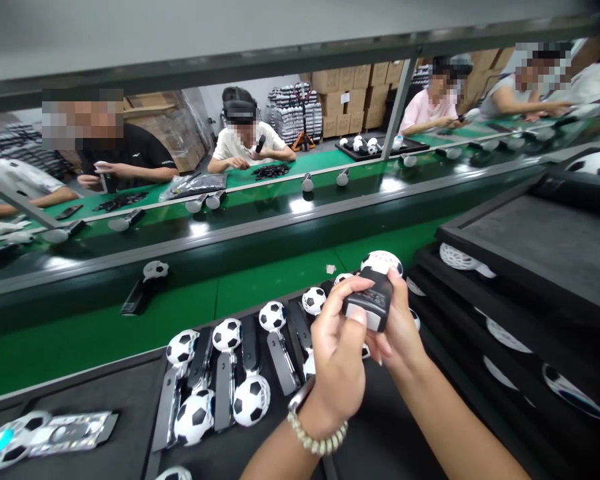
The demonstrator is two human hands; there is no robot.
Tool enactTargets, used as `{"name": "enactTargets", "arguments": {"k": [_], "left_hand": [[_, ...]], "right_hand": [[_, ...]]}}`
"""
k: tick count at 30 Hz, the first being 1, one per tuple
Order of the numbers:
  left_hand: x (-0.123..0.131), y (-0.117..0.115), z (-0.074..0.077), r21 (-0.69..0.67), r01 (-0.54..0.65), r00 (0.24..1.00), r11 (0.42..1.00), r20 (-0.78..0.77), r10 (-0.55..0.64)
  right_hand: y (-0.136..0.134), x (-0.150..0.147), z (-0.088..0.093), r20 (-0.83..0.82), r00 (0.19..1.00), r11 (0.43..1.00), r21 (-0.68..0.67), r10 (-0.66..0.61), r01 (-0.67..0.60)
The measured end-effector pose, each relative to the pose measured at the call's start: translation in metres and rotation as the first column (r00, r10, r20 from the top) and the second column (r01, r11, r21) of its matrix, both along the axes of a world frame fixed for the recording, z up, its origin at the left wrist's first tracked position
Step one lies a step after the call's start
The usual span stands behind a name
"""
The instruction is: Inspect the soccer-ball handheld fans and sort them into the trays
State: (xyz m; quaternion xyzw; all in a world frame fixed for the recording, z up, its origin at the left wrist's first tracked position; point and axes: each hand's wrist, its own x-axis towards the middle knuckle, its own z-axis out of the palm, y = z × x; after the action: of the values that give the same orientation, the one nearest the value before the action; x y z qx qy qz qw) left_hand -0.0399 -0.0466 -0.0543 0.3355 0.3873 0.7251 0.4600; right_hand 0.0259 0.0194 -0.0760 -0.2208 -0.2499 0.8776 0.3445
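Observation:
Both of my hands hold one handheld fan (pixel 375 290) with a football-patterned round head and a dark handle, lifted above a black tray. My left hand (pixel 336 347), with a bead bracelet at the wrist, pinches the butt end of the handle between thumb and fingers. My right hand (pixel 399 333) is wrapped round the handle from behind. Below and left of my hands lie several more football fans (pixel 240 373) in rows on the black tray (pixel 120 393).
A stack of black trays (pixel 530 253) with white fan parts stands at my right. A green conveyor belt (pixel 260 220) runs across the middle carrying fans. Beyond it, several other people sit at a green bench with cardboard boxes behind them.

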Motion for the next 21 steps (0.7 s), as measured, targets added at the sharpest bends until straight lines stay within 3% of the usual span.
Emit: {"name": "enactTargets", "arguments": {"k": [10,17,21], "left_hand": [[0.0028,-0.0004,0.0051,0.047,0.119,0.992,0.992,0.031,-0.121],[0.0019,0.0005,0.0047,0.031,0.104,0.993,0.994,0.044,-0.106],[0.0019,0.0017,0.0032,0.036,0.114,0.993,0.993,0.034,-0.115]], "right_hand": [[-0.0017,0.0006,0.0081,-0.021,1.0,0.985,-0.17,0.004,-0.007],[0.0007,0.0001,0.0066,-0.004,0.999,0.977,-0.207,-0.044,0.042],[0.002,-0.0013,0.0044,-0.02,0.999,0.986,-0.163,-0.04,0.036]]}}
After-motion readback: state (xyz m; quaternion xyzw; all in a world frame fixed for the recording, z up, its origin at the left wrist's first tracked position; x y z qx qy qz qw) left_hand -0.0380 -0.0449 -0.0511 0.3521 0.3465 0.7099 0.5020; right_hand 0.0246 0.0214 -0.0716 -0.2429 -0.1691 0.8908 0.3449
